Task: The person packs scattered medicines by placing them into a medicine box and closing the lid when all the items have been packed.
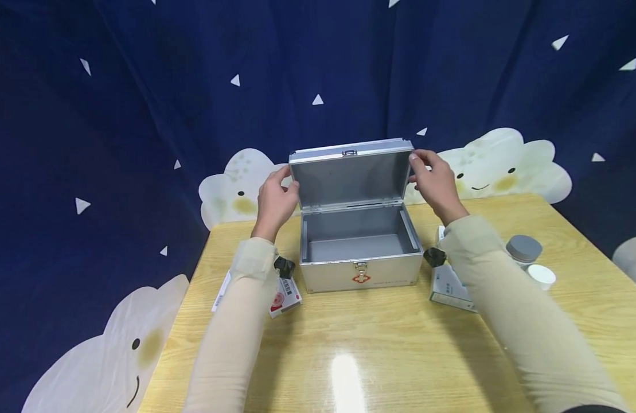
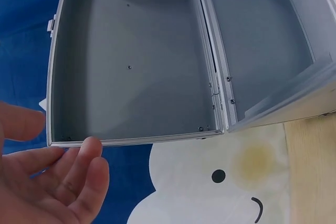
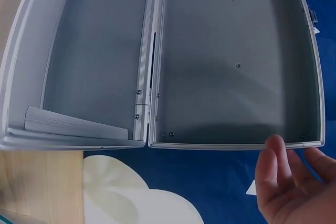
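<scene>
A silver first-aid box [image 1: 361, 275] with a red cross stands on the table, its hinged lid [image 1: 354, 175] raised upright. The grey inside of the box shows no contents. My left hand [image 1: 276, 201] is at the lid's left side; in the left wrist view its fingertips [image 2: 92, 148] touch the rim near the outer corner, thumb apart. On the opposite side, my right hand [image 1: 435, 182] has its fingertips [image 3: 275, 142] against the lid's side rim. Both hands have loosely bent fingers, with the lid between them.
Medicine boxes [image 1: 285, 297] lie left of the first-aid box, partly behind the left sleeve. Right of it are another medicine carton [image 1: 449, 287], a grey-lidded jar [image 1: 524, 248] and a white-capped bottle [image 1: 542, 275]. A dark blue curtain [image 1: 318, 69] hangs behind the table [image 1: 379, 350].
</scene>
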Motion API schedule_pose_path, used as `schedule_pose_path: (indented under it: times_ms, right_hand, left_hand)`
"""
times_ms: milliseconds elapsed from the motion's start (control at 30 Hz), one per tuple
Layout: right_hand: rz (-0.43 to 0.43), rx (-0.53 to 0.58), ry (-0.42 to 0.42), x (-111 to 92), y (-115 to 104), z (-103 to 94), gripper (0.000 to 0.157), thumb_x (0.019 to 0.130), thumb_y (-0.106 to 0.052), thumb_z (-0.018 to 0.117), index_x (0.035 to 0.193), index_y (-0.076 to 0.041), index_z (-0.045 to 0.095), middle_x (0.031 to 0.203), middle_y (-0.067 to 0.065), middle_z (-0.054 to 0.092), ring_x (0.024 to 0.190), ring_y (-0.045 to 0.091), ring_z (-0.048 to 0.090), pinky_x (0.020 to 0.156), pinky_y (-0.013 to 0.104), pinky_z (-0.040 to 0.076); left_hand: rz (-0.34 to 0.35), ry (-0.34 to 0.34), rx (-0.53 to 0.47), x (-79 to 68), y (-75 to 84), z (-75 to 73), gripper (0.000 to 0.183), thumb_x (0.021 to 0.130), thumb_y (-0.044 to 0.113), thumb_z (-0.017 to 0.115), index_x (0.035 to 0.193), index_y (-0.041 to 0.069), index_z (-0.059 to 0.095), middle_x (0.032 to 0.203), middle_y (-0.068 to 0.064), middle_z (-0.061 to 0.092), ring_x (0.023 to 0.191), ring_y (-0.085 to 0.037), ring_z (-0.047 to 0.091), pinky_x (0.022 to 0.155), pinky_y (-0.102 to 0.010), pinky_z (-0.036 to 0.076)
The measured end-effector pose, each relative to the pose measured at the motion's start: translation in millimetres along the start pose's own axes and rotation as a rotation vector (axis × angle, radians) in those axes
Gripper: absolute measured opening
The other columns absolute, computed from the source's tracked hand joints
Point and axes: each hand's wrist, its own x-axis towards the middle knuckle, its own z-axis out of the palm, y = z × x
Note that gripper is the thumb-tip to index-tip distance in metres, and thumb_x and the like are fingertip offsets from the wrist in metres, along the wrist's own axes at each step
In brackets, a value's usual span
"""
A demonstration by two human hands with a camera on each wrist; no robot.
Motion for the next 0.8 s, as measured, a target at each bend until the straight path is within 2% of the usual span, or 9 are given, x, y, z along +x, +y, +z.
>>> schedule_pose_path:
  times_ms: [167,233,367,467,533,600,700,800]
  right_hand:
    - [0.005,0.009,-0.008,1.4,-1.4,2.1,0.056,0.104,-0.046,0.038,0.148,-0.012,0.046,0.145,0.014,0.053,0.094,0.020,0.067,0.071,0.017,0.047]
    - [0.007,0.014,-0.016,1.9,-1.9,2.2,0.056,0.104,-0.046,0.037,0.149,-0.012,0.045,0.147,0.014,0.052,0.102,0.029,0.067,0.071,0.017,0.046]
    - [0.010,0.024,-0.027,3.4,-1.6,2.6,0.056,0.104,-0.045,0.037,0.148,-0.011,0.045,0.149,0.014,0.051,0.107,0.035,0.066,0.071,0.016,0.047]
    - [0.009,0.030,-0.029,5.0,0.1,2.6,0.056,0.104,-0.044,0.038,0.146,-0.009,0.047,0.148,0.015,0.052,0.104,0.033,0.067,0.071,0.018,0.049]
    - [0.008,0.044,-0.033,6.4,1.4,2.6,0.054,0.104,-0.043,0.040,0.143,-0.007,0.050,0.146,0.016,0.053,0.098,0.028,0.068,0.070,0.018,0.050]
    - [0.008,0.064,-0.038,7.6,2.4,2.7,0.053,0.103,-0.042,0.041,0.139,-0.004,0.053,0.147,0.015,0.053,0.089,0.017,0.069,0.068,0.017,0.050]
    - [0.006,0.082,-0.044,8.4,2.5,1.9,0.052,0.103,-0.041,0.043,0.133,0.000,0.057,0.149,0.011,0.052,0.081,0.007,0.066,0.067,0.017,0.051]
    - [0.003,0.081,-0.059,8.4,2.3,1.0,0.053,0.103,-0.041,0.042,0.129,0.002,0.059,0.152,0.008,0.050,0.080,0.003,0.065,0.068,0.017,0.051]
  left_hand:
    - [0.005,-0.027,-0.001,1.4,-0.1,-0.3,0.050,0.098,0.020,0.053,0.148,0.015,0.048,0.151,-0.007,0.050,0.114,-0.031,0.062,0.096,-0.045,0.050]
    - [-0.003,-0.049,-0.009,1.8,0.5,-0.4,0.053,0.099,0.021,0.052,0.151,0.015,0.044,0.153,-0.006,0.048,0.111,-0.029,0.063,0.090,-0.043,0.052]
    - [-0.011,-0.094,-0.024,2.6,0.2,1.1,0.055,0.101,0.020,0.048,0.154,0.015,0.037,0.135,-0.013,0.064,0.099,-0.026,0.066,0.073,-0.034,0.049]
    - [0.007,-0.121,-0.024,3.6,-0.6,3.0,0.056,0.100,0.019,0.047,0.155,0.013,0.036,0.141,-0.013,0.060,0.094,-0.024,0.067,0.072,-0.031,0.048]
    - [0.021,-0.135,-0.023,4.0,-0.8,3.6,0.057,0.099,0.017,0.047,0.154,0.011,0.036,0.155,-0.009,0.045,0.095,-0.025,0.066,0.079,-0.032,0.051]
    - [0.032,-0.148,-0.026,4.0,-0.7,3.9,0.057,0.099,0.017,0.048,0.154,0.009,0.036,0.165,-0.005,0.029,0.096,-0.026,0.065,0.086,-0.036,0.052]
    - [0.035,-0.162,-0.032,3.8,-0.9,4.3,0.057,0.098,0.016,0.049,0.153,0.008,0.037,0.166,-0.005,0.024,0.099,-0.028,0.064,0.094,-0.041,0.051]
    - [0.035,-0.173,-0.033,3.8,-1.1,4.5,0.056,0.099,0.016,0.049,0.153,0.008,0.038,0.167,-0.004,0.022,0.103,-0.030,0.064,0.096,-0.042,0.051]
